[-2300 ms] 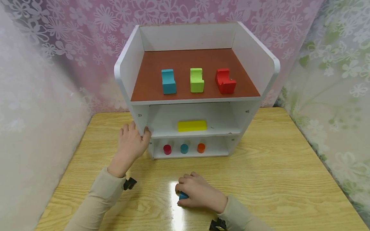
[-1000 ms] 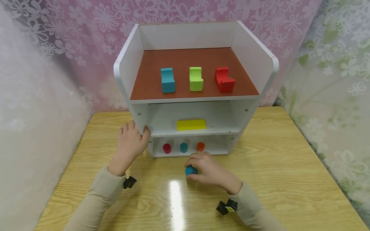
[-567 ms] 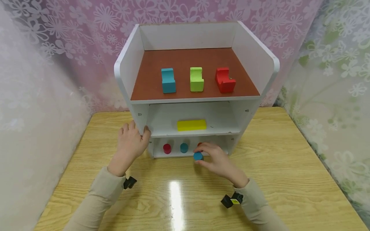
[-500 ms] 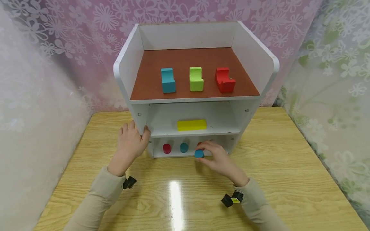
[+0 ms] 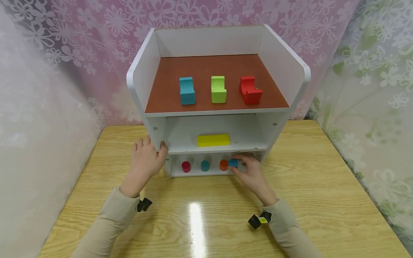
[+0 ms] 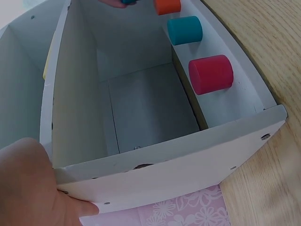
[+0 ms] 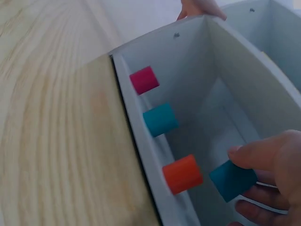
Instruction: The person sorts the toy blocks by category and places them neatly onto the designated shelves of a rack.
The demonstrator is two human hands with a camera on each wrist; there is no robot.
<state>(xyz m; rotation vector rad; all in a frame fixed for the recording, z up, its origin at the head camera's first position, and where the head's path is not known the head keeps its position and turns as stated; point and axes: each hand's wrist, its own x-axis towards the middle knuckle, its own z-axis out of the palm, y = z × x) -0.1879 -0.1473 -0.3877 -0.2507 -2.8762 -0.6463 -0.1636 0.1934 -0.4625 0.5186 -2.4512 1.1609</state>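
My right hand [image 5: 253,175] pinches a blue cylinder block [image 7: 233,180] between thumb and fingers, inside the bottom level of a white shelf unit [image 5: 180,130]. Just left of it, in the head view, an orange cylinder block [image 5: 223,165] stands on the bottom board. A teal cylinder block [image 5: 204,165] and a crimson cylinder block [image 5: 186,166] continue the row leftward. With thumb in front and fingers along the outside, my left hand [image 5: 145,165] grips the unit's left side panel [image 6: 178,160].
A yellow bar-shaped block [image 5: 213,140] lies on the middle level. On the brown top stand a blue notched block [image 5: 187,91], a lime green one [image 5: 218,89] and a red one [image 5: 250,90]. The unit stands on a wooden table [image 5: 161,222] before a floral curtain [image 5: 193,12].
My right hand has carried the blue cylinder block from the table's front up and rightward into the bottom level, beside the orange one. My left hand has stayed on the side panel.
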